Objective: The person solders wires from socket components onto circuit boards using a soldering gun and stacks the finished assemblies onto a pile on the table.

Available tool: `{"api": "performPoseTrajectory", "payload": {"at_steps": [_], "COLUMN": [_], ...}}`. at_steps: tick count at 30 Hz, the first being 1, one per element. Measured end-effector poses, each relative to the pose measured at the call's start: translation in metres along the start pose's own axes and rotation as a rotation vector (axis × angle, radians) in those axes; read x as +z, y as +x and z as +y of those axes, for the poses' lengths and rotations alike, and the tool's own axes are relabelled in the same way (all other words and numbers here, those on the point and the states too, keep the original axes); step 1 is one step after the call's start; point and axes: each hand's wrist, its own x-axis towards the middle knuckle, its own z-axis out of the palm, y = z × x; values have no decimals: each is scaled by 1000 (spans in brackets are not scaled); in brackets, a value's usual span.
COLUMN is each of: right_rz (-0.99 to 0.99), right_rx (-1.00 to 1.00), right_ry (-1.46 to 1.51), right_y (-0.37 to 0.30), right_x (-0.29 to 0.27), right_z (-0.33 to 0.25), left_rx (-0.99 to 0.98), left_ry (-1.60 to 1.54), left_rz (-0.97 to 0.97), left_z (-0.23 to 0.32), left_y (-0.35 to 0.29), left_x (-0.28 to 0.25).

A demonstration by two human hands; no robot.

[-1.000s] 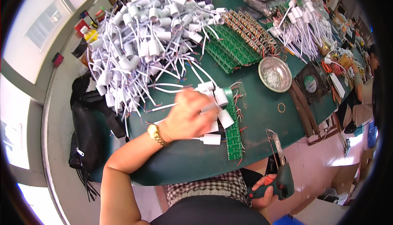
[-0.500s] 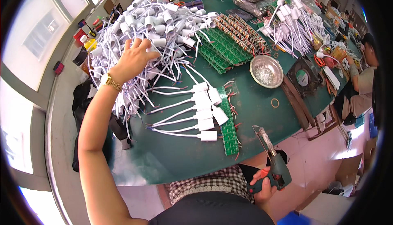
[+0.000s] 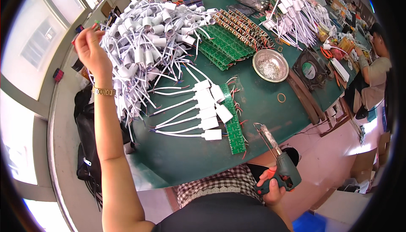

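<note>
My left hand (image 3: pixel 94 55), with a gold watch on its wrist, is raised at the left edge of a big heap of white cabled sockets (image 3: pixel 157 41). Its fingers are loosely bent and apart, and I see nothing held. Low on the right, my right hand (image 3: pixel 272 189) grips a dark green soldering gun (image 3: pixel 287 170) with an orange trigger; its metal tip points up toward the table. Left of that tip lies a long green circuit board (image 3: pixel 234 126) with red wires along its edge. Several white sockets (image 3: pixel 208 113) rest against the board, their cables stretching left.
Stacked green circuit boards (image 3: pixel 224 48) and a metal bowl (image 3: pixel 270 66) of silvery bits lie beyond. A small fan (image 3: pixel 311 69) stands at right, near another bundle of white cables (image 3: pixel 292 18). A rubber band (image 3: pixel 281 98) lies on the table. Other people sit at the far side and right.
My left hand has moved left, from over the heap of white sockets to its left edge. My right hand still holds the soldering gun in nearly the same place. The view has shifted slightly.
</note>
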Motion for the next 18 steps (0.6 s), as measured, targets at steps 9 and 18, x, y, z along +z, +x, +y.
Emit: {"api": "performPoseTrajectory", "payload": {"at_steps": [9, 18], "right_rz": [5, -36], "right_rx": [-30, 4], "right_ry": [-1, -29], "right_y": [1, 1], "right_x": [4, -5], "right_z": [-1, 0], "left_rx": [492, 201], "left_ry": [848, 115], "left_rz": [-1308, -482], "left_z": [-14, 22], "left_y": [-14, -27], "left_x": [-8, 3]}}
